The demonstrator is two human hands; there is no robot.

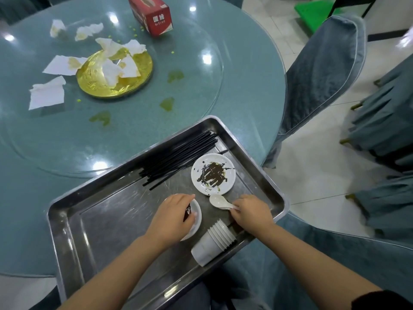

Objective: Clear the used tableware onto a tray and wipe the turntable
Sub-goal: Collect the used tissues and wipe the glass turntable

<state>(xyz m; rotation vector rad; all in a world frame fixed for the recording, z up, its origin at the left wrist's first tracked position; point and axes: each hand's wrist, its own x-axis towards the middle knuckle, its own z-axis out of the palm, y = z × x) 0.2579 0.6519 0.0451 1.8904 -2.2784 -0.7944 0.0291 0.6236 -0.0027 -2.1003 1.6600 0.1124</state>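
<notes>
On the far left of the round table (245,90), crumpled paper napkins (48,92) lie scattered on the glass turntable (138,130), some of them stained yellow and some draped over a gold plate (98,86) at its middle. Small green peas and greenish smears (101,118) dot the glass around the plate, and a red tissue box (152,15) stands at the far side. Nearer, a metal tray (73,211) rests on the table's near edge, partly overhanging it. In the tray, a bundle of black chopsticks (178,159) lies along its far side. The left hand (172,218) is curled over a small white dish (196,220) in the middle of the tray, fingers gripping its rim. Just to the right, a white saucer (213,174) smeared with dark sauce sits near the tray's far right corner. The right hand (252,211) pinches the handle of a white ceramic spoon (218,201), whose bowl lies just below the saucer. A stack of white paper cups (212,241) lies on its side at the tray's near right edge. Cloth-covered chairs (319,74) stand to the right.
</notes>
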